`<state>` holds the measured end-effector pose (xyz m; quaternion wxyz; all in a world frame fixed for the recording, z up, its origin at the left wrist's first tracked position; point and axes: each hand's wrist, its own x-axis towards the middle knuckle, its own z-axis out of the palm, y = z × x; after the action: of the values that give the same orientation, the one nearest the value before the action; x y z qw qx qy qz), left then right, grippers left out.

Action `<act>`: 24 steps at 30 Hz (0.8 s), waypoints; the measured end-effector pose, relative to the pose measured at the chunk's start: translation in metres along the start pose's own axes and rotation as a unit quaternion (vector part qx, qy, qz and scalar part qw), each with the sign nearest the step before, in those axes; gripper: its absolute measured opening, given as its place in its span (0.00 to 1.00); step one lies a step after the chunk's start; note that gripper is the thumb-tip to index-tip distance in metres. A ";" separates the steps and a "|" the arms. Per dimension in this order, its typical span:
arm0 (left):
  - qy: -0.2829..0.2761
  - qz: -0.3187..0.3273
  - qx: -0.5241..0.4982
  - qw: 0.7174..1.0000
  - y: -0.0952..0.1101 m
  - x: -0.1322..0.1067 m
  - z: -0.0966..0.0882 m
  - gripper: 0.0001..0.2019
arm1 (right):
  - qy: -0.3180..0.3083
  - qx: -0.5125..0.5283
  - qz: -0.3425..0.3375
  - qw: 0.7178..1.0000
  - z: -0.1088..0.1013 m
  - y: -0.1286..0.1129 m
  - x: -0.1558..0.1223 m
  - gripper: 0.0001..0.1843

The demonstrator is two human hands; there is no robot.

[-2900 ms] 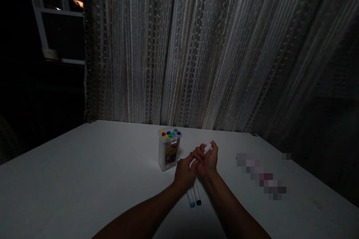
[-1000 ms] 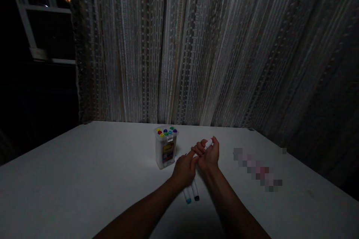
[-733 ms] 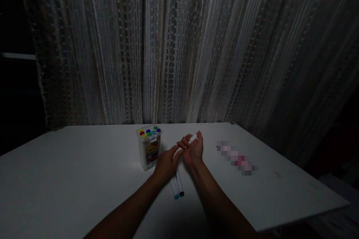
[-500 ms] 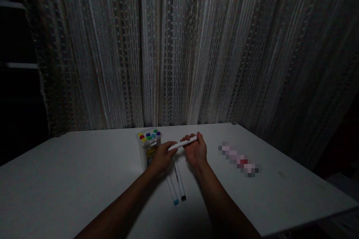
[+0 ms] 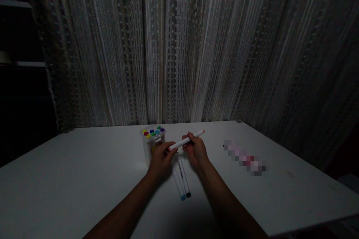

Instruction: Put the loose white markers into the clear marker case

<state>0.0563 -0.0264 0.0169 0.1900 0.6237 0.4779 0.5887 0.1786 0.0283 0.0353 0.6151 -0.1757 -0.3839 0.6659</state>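
A white marker [image 5: 181, 143] with orange ends is held above the table by both hands. My left hand [image 5: 162, 157] pinches its lower left end. My right hand [image 5: 196, 150] grips it farther up, and the orange tip sticks out past the fingers. Just behind my left hand stands a clear plastic tub [image 5: 146, 145] of markers with caps in several colours; my hand hides part of its front. On the table below the hands lie a blue-ended marker [image 5: 179, 186] and a dark-ended marker [image 5: 185, 181], side by side, their far ends partly hidden.
The white table [image 5: 98, 168] spreads to both sides. A blurred-out pinkish long object [image 5: 244, 157] lies to the right. Behind the table hangs a patterned grey curtain [image 5: 168, 52], with dark shelves [image 5: 22, 33] at far left.
My right hand has turned from palm-up with fingers spread to closed around the marker's upper part. The marker's orange end now shows beyond it. The view has shifted slightly.
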 end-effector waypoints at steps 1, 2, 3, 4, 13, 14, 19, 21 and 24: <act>0.011 -0.002 -0.010 1.000 0.001 0.001 -0.001 0.13 | -0.001 0.007 0.003 1.000 0.000 -0.001 0.000 0.11; 0.025 -0.009 -0.023 0.999 0.001 0.002 -0.002 0.13 | 0.002 0.015 0.005 1.000 0.000 -0.002 0.001 0.10; 0.039 -0.022 -0.041 0.998 0.002 0.003 -0.002 0.14 | 0.010 0.024 0.006 1.000 -0.001 -0.003 0.002 0.10; 0.053 -0.038 -0.064 0.996 0.003 0.003 -0.003 0.14 | 0.024 0.034 0.006 0.999 -0.002 -0.004 0.003 0.10; 0.127 -0.087 -0.191 0.969 0.020 0.005 -0.007 0.18 | -0.092 -0.202 0.078 0.972 -0.013 -0.004 0.001 0.13; 0.125 -0.089 -0.186 0.970 0.019 0.006 -0.007 0.18 | -0.140 -0.236 0.104 0.956 -0.011 -0.004 -0.001 0.15; 0.069 -0.064 -0.135 0.986 0.009 0.007 -0.006 0.18 | -0.282 -0.208 0.197 0.916 0.002 0.001 -0.016 0.17; 0.059 -0.056 -0.125 0.989 0.008 0.007 -0.007 0.19 | -0.284 -0.175 0.202 0.921 0.006 0.003 -0.019 0.17; 0.044 -0.058 -0.130 0.989 0.010 0.007 -0.006 0.20 | -0.285 -0.132 0.213 0.925 0.009 0.004 -0.021 0.17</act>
<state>0.0534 -0.0276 0.0296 0.2823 0.5383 0.4403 0.6608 0.1737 0.0061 0.0331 0.2947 -0.1359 -0.5814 0.7461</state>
